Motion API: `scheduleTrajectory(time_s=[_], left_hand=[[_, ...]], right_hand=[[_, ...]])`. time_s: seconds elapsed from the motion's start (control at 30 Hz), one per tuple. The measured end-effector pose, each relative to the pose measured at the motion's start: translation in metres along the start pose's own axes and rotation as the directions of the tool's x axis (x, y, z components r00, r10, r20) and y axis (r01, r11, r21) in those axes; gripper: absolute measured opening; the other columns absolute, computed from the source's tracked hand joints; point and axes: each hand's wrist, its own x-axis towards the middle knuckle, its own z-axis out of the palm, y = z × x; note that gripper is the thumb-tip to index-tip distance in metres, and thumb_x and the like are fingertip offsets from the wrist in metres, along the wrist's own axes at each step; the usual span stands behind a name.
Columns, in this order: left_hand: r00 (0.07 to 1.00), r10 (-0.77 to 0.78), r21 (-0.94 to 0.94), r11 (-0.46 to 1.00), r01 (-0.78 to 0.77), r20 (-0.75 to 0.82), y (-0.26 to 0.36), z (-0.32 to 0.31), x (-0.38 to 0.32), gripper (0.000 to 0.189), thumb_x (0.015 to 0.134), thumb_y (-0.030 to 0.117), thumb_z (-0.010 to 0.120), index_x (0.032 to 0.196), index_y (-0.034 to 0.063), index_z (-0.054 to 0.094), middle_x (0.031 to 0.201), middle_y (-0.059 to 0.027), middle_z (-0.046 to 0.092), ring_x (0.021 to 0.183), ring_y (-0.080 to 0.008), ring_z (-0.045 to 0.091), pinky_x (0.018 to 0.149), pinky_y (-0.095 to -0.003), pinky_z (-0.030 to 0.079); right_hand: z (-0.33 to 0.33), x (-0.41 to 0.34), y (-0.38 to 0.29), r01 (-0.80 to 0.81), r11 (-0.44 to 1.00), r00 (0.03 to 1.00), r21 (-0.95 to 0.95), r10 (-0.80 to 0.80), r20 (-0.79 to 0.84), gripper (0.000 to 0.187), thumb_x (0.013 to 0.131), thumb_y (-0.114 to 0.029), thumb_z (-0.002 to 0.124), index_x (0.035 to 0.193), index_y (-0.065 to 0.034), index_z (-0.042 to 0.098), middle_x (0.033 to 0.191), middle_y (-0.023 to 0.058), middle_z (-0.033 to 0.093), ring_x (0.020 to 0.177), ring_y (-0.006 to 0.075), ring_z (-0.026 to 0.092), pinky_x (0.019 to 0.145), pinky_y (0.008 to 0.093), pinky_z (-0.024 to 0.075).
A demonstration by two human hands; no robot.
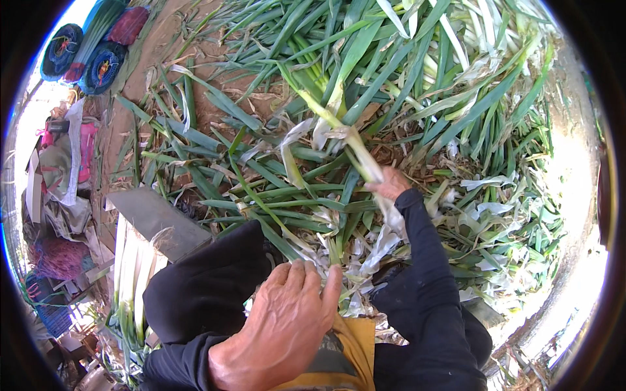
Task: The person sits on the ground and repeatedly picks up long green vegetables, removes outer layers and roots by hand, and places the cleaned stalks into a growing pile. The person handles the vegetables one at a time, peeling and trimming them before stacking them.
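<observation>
My right hand [392, 184] grips a large green onion [359, 151] near its white end. The stalk slants up and left, its leaves over the heap. Pale loose peel [389, 239] lies just below that hand. My left hand [288, 322] is raised over my lap, back upward, fingers stretched and thumb a little apart; no held thing shows, though its palm is hidden. Cut green leaves [274, 181] and dry peel cover the ground ahead of my knees. A pile of unpeeled green onions [415, 63] lies beyond, with white stalks at upper right.
Beside my left knee, a grey flat board [159, 222] juts out over peeled white stalks [139, 264]. Bundles of green onions in blue and red net sacks [100, 49] lie at far left. Nearer are bags and cloth [63, 161] and a reddish net [61, 259]. Leaf waste [513, 234] is heaped at right.
</observation>
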Motion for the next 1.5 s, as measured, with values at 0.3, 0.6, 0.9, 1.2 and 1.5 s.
scheduleTrajectory(time_s=[0.3,0.6,0.9,1.2,1.5], left_hand=[[0.97,0.045,0.077,0.997,-0.028,-0.238,0.013,0.028,-0.039,0.055,0.085,0.014,0.064,0.135,-0.0074,0.053,0.104,-0.0183,0.065,0.104,-0.0345,0.065,0.092,-0.045,0.048],[0.771,-0.119,-0.22,0.975,-0.028,-0.625,-0.01,0.037,-0.063,0.041,0.096,0.023,0.07,0.119,-0.0077,0.057,0.09,-0.0273,0.068,0.087,-0.0424,0.069,0.076,-0.0488,0.053],[0.842,-0.271,-0.792,-0.296,-0.534,-0.467,-0.012,0.032,-0.067,0.067,0.097,0.048,0.073,0.138,-0.0029,0.056,0.124,-0.0166,0.067,0.118,-0.0266,0.065,0.105,-0.0416,0.051],[0.766,-0.198,-0.616,-0.487,-0.619,-0.612,-0.011,0.042,-0.068,0.048,0.097,0.035,0.075,0.125,-0.0017,0.06,0.096,-0.0096,0.064,0.089,-0.021,0.063,0.081,-0.0379,0.054],[0.584,0.119,-0.567,-0.454,-0.687,-0.803,-0.016,0.017,-0.095,0.057,0.105,0.042,0.059,0.134,-0.0067,0.053,0.088,-0.0082,0.059,0.08,-0.0205,0.055,0.079,-0.0381,0.047]], right_hand=[[0.093,-0.09,-0.077,0.095,0.667,0.944,0.739,-0.297,0.147,0.052,0.084,-0.026,0.083,0.123,0.004,0.067,0.103,0.0109,0.073,0.091,0.0196,0.069,0.086,0.0316,0.0551],[0.031,-0.277,-0.174,0.505,0.497,0.774,0.706,-0.623,-0.114,0.041,0.094,-0.005,0.067,0.133,0.0038,0.06,0.116,0.0037,0.069,0.102,0.0121,0.064,0.092,0.029,0.0515],[0.047,-0.417,-0.198,0.626,0.745,0.774,0.23,-0.559,-0.296,0.048,0.091,-0.011,0.071,0.132,0.0073,0.053,0.097,0.0154,0.068,0.083,0.0266,0.064,0.082,0.0358,0.0534],[0.12,-0.406,-0.21,0.618,0.748,0.537,-0.244,-0.628,-0.564,0.099,0.086,-0.02,0.076,0.162,0.0021,0.018,0.139,0.0287,0.056,0.123,0.0412,0.06,0.104,0.0454,0.0491],[0.1,-0.38,-0.173,0.27,0.413,0.769,0.87,-0.636,0.063,0.07,0.104,-0.049,0.061,0.15,0.0009,0.047,0.116,0.0106,0.069,0.107,0.0218,0.066,0.098,0.038,0.052]])
